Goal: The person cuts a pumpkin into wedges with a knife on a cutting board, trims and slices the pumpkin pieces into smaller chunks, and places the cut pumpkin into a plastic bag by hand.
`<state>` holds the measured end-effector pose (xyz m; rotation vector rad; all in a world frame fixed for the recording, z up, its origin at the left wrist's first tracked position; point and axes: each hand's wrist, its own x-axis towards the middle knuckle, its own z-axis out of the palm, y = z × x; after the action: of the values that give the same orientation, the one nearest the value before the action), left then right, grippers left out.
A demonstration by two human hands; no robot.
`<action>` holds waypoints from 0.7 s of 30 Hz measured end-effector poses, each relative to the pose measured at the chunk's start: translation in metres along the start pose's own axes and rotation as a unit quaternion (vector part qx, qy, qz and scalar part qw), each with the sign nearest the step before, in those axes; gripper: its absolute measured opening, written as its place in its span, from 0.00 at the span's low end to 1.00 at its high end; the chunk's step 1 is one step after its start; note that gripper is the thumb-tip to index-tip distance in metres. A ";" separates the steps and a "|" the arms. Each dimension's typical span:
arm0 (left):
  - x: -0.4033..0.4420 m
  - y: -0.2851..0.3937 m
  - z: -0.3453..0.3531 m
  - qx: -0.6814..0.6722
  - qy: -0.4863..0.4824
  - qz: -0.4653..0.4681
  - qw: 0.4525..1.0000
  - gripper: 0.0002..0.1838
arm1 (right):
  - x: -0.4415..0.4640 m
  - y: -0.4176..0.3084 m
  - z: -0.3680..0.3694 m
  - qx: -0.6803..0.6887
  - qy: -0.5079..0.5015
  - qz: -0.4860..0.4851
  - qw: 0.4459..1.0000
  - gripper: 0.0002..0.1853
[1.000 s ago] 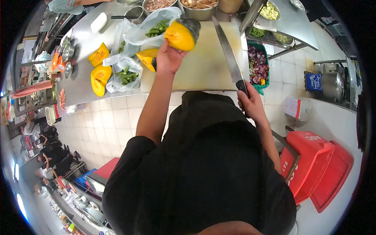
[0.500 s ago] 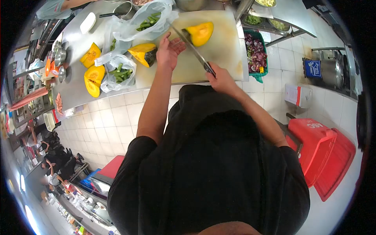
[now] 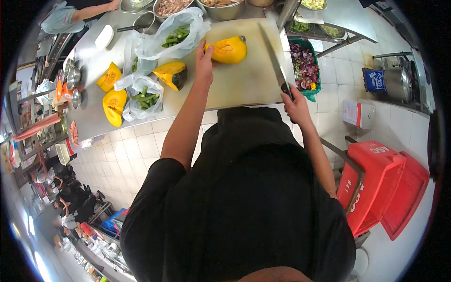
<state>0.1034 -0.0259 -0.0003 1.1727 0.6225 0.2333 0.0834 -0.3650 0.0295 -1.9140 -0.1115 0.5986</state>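
Note:
In the head view my left hand (image 3: 205,63) grips the left end of a pumpkin piece (image 3: 231,50) on the pale cutting board (image 3: 244,89). Its thumb shows at the cut face, while the fingertips are partly hidden. My right hand (image 3: 297,107) holds a long kitchen knife (image 3: 274,55) by its black handle. The blade points away from me over the board's right side, apart from the pumpkin. Left of my left hand, another pumpkin piece (image 3: 172,74) with dark rind rests at the board's edge. Two more orange pieces lie farther left, one of them a pumpkin wedge (image 3: 114,107).
Plastic bags of green vegetables (image 3: 145,99) stand left of the board. Metal bowls (image 3: 224,11) line the back. A green basket (image 3: 306,66) of purple scraps sits right of the counter. Another person's arm (image 3: 94,11) reaches in at upper left. A red bin (image 3: 371,188) stands at right.
My left hand has closed on the pumpkin piece, which now lies slightly left and turned. My right hand has moved right with the knife, taking the blade away from the pumpkin.

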 end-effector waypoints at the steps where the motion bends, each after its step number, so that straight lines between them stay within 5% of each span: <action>1: 0.003 0.000 -0.004 -0.006 0.001 -0.010 1.000 0.32 | 0.003 0.001 0.005 -0.008 -0.016 0.001 1.000 0.23; 12: -0.046 -0.022 -0.052 -0.037 0.020 -0.059 0.997 0.25 | -0.024 -0.014 0.004 -0.043 -0.153 -0.014 0.987 0.23; 21: -0.082 -0.025 -0.078 -0.055 0.064 -0.046 0.995 0.27 | 0.043 -0.030 0.022 -0.078 -0.249 -0.044 0.964 0.15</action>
<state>-0.0113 -0.0140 -0.0149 1.0252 0.7652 0.2623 0.1164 -0.3190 0.0338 -1.8580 -0.5767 1.0259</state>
